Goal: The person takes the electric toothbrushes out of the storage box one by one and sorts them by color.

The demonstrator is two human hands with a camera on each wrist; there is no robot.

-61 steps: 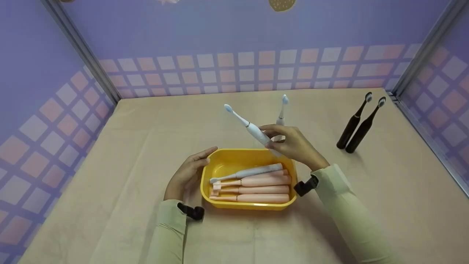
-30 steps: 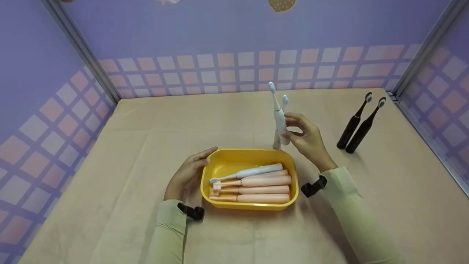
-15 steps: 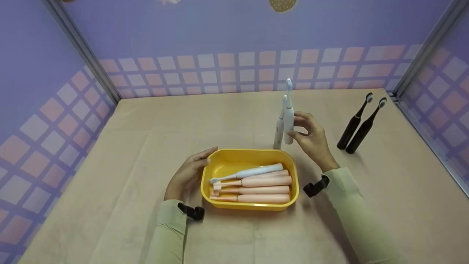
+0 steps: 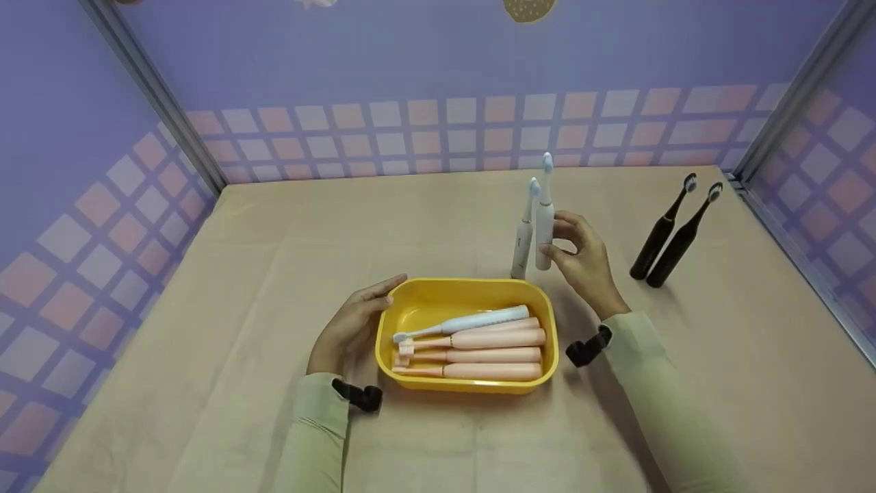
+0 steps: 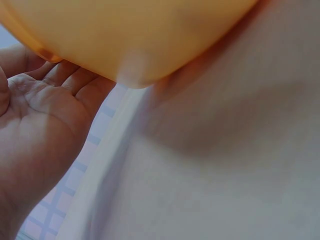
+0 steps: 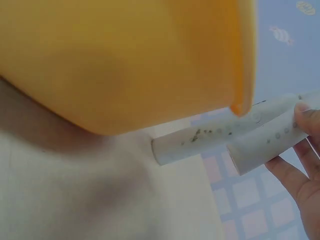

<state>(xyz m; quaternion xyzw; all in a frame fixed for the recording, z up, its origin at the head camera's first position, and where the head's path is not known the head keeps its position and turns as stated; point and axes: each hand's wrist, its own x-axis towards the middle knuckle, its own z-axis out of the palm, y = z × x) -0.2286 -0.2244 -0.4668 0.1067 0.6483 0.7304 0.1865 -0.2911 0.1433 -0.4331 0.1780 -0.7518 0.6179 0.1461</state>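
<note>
My right hand pinches a white electric toothbrush upright between thumb and fingers. In the right wrist view, that toothbrush's base appears to hang just above the table. Beside it on the left, a second white electric toothbrush stands on its base behind the yellow box. My left hand rests against the box's left side, fingers fairly straight along the back-left corner and thumb at the rim. Inside the box lie a white toothbrush and several pink electric toothbrushes, heads to the left.
Two black electric toothbrushes stand upright side by side at the right of the table. A light cloth covers the tabletop. Purple walls with a checked band close off the back and sides.
My right hand has carried the white toothbrush from above the box to the right, turned it upright and lowered it slightly beside the standing white one. The left hand and box have not moved.
</note>
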